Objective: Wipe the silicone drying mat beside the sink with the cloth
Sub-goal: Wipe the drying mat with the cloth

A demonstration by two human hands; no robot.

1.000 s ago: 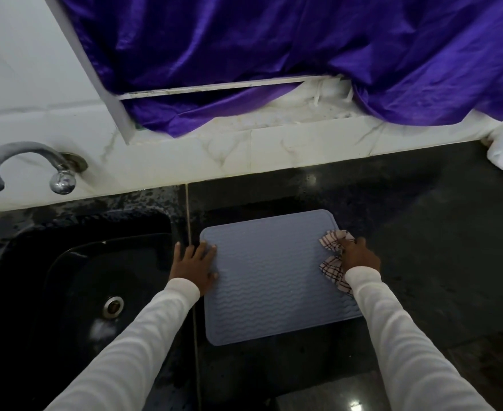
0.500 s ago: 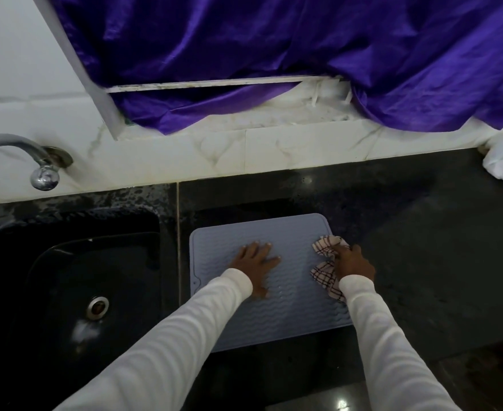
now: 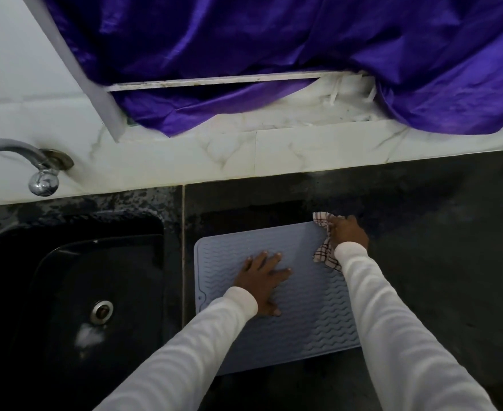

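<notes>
A grey-blue silicone drying mat [image 3: 309,315] with a wavy ribbed surface lies flat on the black counter, just right of the sink. My left hand [image 3: 262,280] presses flat on the middle of the mat, fingers spread. My right hand [image 3: 346,232] holds a checked white-and-red cloth [image 3: 324,250] at the mat's far right corner. Part of the cloth sticks out past the mat's far edge, and part hangs down beside my wrist.
A black sink [image 3: 75,292] with a metal drain [image 3: 102,311] sits to the left, a chrome tap [image 3: 41,173] above it. A purple satin cloth [image 3: 303,54] drapes over the white marble ledge behind. Black counter [image 3: 437,262] stretches to the right.
My left hand went from the mat's left edge to its middle and stays pressed there. My right hand slid the cloth from the mat's right side up to the far right corner.
</notes>
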